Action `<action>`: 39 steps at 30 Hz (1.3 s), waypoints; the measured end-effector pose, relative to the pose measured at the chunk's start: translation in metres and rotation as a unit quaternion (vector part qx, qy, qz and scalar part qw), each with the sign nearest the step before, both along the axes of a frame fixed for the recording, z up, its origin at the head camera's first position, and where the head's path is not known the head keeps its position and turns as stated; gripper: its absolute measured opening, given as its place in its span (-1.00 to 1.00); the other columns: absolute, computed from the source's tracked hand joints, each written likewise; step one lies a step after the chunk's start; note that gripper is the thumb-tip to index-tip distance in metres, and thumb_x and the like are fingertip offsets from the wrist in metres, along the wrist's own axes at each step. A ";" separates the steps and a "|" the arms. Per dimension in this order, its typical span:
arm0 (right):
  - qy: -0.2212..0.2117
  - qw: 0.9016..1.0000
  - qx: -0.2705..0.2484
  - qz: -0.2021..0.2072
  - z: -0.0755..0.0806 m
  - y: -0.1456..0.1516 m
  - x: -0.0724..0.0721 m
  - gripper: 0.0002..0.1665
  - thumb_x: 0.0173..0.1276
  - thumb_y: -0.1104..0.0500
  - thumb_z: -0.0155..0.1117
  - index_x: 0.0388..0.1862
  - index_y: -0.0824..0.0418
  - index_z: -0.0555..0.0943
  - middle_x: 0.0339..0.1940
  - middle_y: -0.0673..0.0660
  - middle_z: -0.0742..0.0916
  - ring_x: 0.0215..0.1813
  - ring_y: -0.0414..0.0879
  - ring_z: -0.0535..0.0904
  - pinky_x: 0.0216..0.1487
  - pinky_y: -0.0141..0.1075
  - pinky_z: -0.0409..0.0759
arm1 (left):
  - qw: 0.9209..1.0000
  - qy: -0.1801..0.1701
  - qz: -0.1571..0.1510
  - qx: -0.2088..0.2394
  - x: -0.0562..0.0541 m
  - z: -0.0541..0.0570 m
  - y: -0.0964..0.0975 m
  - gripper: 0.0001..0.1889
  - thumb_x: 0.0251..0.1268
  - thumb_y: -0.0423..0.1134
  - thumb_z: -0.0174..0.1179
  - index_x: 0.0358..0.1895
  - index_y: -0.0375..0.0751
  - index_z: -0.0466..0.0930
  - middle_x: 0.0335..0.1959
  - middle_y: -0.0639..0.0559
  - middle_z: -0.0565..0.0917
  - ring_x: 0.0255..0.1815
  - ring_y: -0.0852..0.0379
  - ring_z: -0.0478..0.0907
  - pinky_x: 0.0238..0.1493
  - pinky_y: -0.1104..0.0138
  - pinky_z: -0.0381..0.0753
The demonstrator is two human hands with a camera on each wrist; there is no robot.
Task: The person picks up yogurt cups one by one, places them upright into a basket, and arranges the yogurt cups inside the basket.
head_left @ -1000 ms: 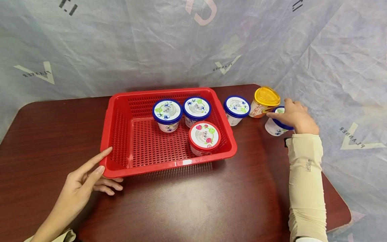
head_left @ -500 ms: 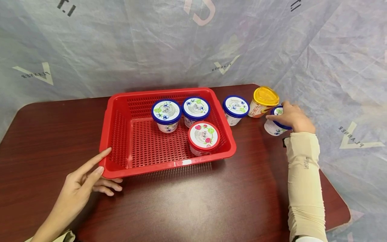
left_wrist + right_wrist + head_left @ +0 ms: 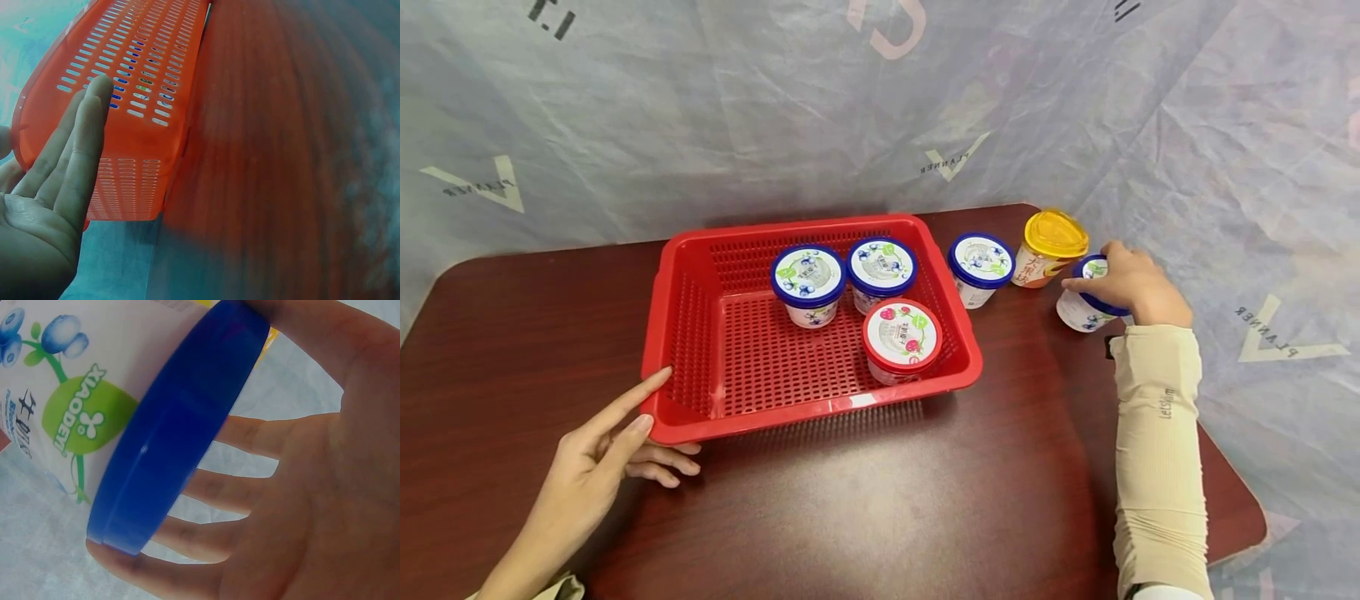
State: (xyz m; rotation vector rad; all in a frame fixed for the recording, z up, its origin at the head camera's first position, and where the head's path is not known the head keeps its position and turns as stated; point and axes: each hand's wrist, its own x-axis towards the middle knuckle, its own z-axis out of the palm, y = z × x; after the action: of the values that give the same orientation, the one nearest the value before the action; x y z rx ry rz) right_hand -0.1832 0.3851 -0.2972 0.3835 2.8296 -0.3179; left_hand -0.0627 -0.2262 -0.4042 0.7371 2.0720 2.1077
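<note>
My right hand grips the blue lid of a white cup with blueberry print, which leans at the far right. In the right wrist view, my thumb and fingers span the lid of that cup. At the near left corner of a red plastic basket, my left hand touches the rim with index finger and thumb. Its other fingers stretch out below the rim. The left wrist view shows those fingers straight beside the perforated wall. Two blue-lidded cups and a red-lidded strawberry-print cup stand in the basket.
Just right of the basket stands another blue-lidded cup. A yellow-lidded cup is between it and the gripped cup. The dark wooden table backs onto a grey printed sheet, which also hangs along the right side.
The head view has shifted slightly. My right hand and its cup have moved a little to the right relative to the yellow-lidded cup. My left hand stays at the basket corner.
</note>
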 end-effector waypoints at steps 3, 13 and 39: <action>0.000 1.000 0.000 -0.001 0.000 0.000 0.001 0.10 0.33 -0.36 0.20 0.38 0.49 0.11 0.18 0.61 0.36 0.17 0.50 0.29 0.11 0.45 0.35 | 1.000 0.001 0.001 -0.002 0.000 0.000 0.000 -0.46 0.52 -0.64 -0.29 0.52 -0.46 0.05 -0.26 -0.38 0.73 -0.39 -0.16 0.75 -0.51 0.10 0.71; 0.017 0.999 0.002 -0.028 0.006 0.001 0.007 0.05 0.34 -0.33 0.19 0.37 0.47 0.11 0.13 0.59 0.36 0.10 0.50 0.32 0.04 0.44 0.41 | 1.000 0.004 -0.001 0.004 0.000 -0.001 -0.001 -0.46 0.51 -0.66 -0.30 0.51 -0.49 0.05 -0.29 -0.39 0.73 -0.40 -0.15 0.75 -0.52 0.10 0.71; 0.180 0.983 0.034 -0.018 0.048 -0.043 0.038 0.04 0.36 -0.29 0.18 0.55 0.31 0.13 0.38 0.58 0.31 0.22 0.65 0.19 0.07 0.47 0.27 | 1.000 -0.007 0.006 -0.003 0.000 -0.002 -0.001 -0.45 0.51 -0.65 -0.26 0.52 -0.45 0.05 -0.27 -0.37 0.73 -0.39 -0.15 0.75 -0.49 0.12 0.72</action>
State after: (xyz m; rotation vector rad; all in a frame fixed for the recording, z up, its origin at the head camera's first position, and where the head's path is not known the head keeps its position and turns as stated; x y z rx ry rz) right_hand -0.1454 0.3416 -0.2493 0.4312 3.1964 -0.3272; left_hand -0.0631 -0.2268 -0.4059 0.7076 2.0793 2.1069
